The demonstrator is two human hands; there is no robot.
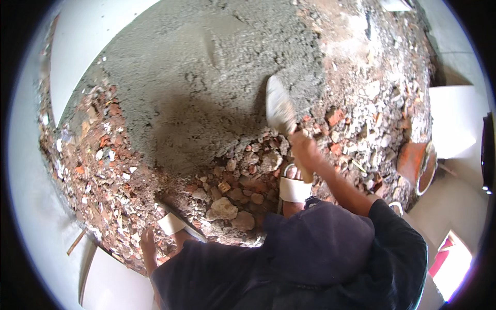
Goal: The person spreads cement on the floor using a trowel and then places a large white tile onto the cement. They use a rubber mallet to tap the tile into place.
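My right hand (305, 151) is closed round the handle of a trowel (279, 103), whose pale, mortar-smeared blade is slightly blurred. The blade lies at the right edge of a spread of wet grey concrete (206, 67), pointing away from me. Down at the lower left, my left hand (148, 247) hangs beside my left foot, over the rubble. Its fingers are not distinct, and I see nothing in it. Broken stones and brick bits (248, 199) lie between my feet, against the near edge of the concrete.
My sandalled feet, with a right sandal (295, 190) and left sandal (172, 224), stand on loose rubble. An orange-brown round container (412, 160) lies tipped at the right, near a white panel (453, 121). A pale curved surface (88, 41) borders the concrete at the far left.
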